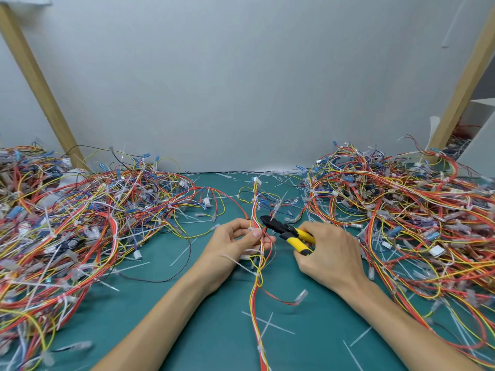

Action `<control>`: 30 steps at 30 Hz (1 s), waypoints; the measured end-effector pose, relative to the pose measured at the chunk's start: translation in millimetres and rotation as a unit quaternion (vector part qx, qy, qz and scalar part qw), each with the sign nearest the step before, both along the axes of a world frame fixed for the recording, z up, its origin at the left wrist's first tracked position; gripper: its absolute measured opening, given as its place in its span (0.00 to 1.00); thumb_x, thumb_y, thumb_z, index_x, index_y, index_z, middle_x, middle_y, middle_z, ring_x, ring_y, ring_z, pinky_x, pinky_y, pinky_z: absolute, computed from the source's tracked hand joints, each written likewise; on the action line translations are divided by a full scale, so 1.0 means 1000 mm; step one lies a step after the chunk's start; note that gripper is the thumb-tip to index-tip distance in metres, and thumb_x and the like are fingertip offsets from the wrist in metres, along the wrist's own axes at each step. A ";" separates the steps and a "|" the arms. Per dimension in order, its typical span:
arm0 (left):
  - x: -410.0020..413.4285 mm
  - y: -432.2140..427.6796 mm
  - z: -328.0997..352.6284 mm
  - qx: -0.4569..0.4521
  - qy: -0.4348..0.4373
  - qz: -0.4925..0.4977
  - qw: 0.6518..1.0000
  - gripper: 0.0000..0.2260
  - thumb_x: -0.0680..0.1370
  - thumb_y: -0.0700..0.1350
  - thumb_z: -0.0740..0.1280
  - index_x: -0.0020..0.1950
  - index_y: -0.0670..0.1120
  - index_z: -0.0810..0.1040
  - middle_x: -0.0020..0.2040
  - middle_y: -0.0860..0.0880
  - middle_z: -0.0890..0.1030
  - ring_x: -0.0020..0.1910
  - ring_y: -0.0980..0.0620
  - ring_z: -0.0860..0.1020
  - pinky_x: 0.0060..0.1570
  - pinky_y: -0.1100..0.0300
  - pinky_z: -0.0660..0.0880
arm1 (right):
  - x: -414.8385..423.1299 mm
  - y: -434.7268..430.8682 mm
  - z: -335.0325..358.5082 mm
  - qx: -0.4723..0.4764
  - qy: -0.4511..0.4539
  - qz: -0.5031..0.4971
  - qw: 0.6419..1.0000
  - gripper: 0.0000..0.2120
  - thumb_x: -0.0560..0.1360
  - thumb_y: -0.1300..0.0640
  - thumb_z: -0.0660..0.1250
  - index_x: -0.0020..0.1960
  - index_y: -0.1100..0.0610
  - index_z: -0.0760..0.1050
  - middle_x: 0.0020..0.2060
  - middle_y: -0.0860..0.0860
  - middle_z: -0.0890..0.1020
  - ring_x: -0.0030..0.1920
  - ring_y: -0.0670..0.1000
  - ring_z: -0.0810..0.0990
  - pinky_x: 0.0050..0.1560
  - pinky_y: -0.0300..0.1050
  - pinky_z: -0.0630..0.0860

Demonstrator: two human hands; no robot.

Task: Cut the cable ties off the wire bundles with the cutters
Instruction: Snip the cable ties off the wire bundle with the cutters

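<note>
Wire bundle point(256, 295) is stretched out on the green mat point(214, 330) and run straight through the left hand point(233, 242), where it's pinched between thumb and fingertips. Its long axis is pointed away from the body, so it gets crossed pretty much square-on by anything brought in from the side. One white cable tie point(238, 262) is seen on the near side of the left hand, tail laid over the wrist. Another may be sat right at the thumb, but it's too blurred to be called.

Cutters point(288, 231) are found just right of the left hand, black nose aimed at the bundle a bit past the thumb. Contact with the wires can't be made out. The yellow handles are wrapped firmly by the right hand point(332, 255). Whether the blades are parted can't be told.

Judged from that, only a short nudge leftward is needed, blades kept on the tie and off the wires.

Further out, one tangled heap point(80, 223) is piled well left of the left hand, a second heap point(415, 210) well right of it, and loose ties point(267, 322) are scattered nearer than it.
</note>
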State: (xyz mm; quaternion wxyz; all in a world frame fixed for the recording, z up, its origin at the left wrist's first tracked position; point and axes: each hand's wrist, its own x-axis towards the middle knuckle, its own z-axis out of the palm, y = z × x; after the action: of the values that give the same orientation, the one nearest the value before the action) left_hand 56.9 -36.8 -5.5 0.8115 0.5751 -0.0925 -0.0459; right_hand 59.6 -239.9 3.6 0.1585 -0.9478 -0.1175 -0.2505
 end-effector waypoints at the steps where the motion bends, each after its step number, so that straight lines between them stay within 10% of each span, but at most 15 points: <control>1: 0.000 0.000 0.000 -0.001 0.001 0.000 1.000 0.11 0.73 0.41 0.69 0.50 0.36 0.75 0.44 0.37 0.83 0.45 0.45 0.85 0.42 0.61 0.80 | 0.000 0.000 0.000 -0.001 0.003 0.000 1.000 0.07 0.66 0.48 0.71 0.37 0.50 0.75 0.30 0.46 0.78 0.35 0.53 0.76 0.32 0.44 0.72; 30: -0.006 0.002 0.012 0.069 0.040 -0.096 0.992 0.08 0.83 0.40 0.57 0.48 0.38 0.73 0.41 0.43 0.83 0.40 0.48 0.84 0.40 0.61 0.80 | 0.003 -0.001 -0.002 0.016 -0.014 0.001 1.000 0.08 0.71 0.48 0.73 0.45 0.47 0.76 0.37 0.44 0.78 0.44 0.53 0.77 0.35 0.43 0.62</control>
State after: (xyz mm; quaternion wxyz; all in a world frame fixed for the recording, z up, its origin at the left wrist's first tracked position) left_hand 51.1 -34.4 7.0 0.7645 0.6162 -0.1116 -0.1528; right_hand 62.8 -240.6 1.6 0.1724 -0.9413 -0.1165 -0.2656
